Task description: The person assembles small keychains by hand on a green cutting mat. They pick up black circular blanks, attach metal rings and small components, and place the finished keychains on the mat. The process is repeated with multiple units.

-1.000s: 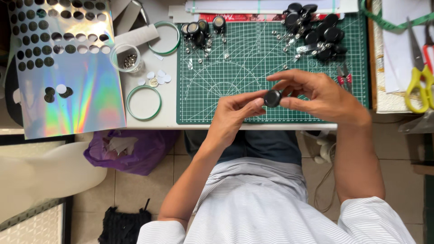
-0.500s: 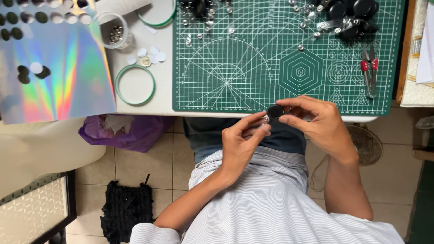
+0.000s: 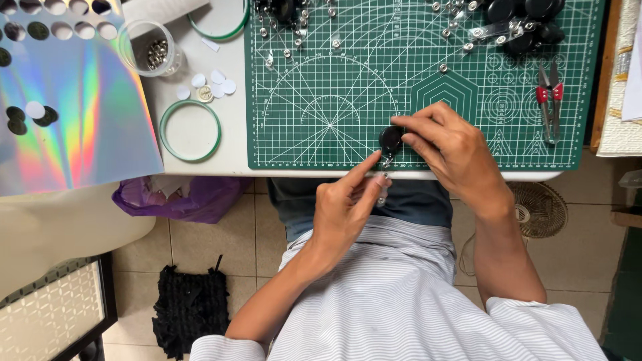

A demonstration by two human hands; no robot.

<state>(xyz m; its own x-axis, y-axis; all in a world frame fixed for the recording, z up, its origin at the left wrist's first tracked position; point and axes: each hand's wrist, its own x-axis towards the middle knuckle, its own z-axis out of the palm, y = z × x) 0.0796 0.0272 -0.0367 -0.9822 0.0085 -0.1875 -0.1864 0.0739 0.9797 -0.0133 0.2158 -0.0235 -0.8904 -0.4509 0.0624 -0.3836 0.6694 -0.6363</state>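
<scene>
Head view: a green cutting mat (image 3: 321, 87), printed with a pale grid, arcs and nested hexagons, covers the right part of a white table (image 3: 234, 144). To its left lies a holographic sheet (image 3: 73, 113), glossy and rainbow-streaked, with round holes punched along its top edge and a few loose discs on it. Just beside the sheet stands a clear cup (image 3: 148, 48) holding small metal parts, and below it a green-rimmed ring (image 3: 190, 130) lies flat on the table. Small white paper circles (image 3: 217, 80) sit between cup and ring. At the mat's top edge are scattered metal clips and a heap of black round reels (image 3: 528, 20) with clear straps. Red-handled snips (image 3: 550, 100) lie at the mat's right side.

The right hand (image 3: 461, 150) pinches a black round reel (image 3: 390, 139) between thumb and fingertips, just above the mat's near edge. The left hand (image 3: 348, 207) is closed in a pinch, forefinger and thumb on the small metal clip (image 3: 385, 164) hanging under the reel, right at the table's edge.

Below the table a purple plastic bag (image 3: 180, 197) lies crumpled on the beige tiled floor, a black woven mat (image 3: 190, 307) nearer the person, and a small round fan (image 3: 538, 208) at the right. The person wears a white, finely striped shirt.
</scene>
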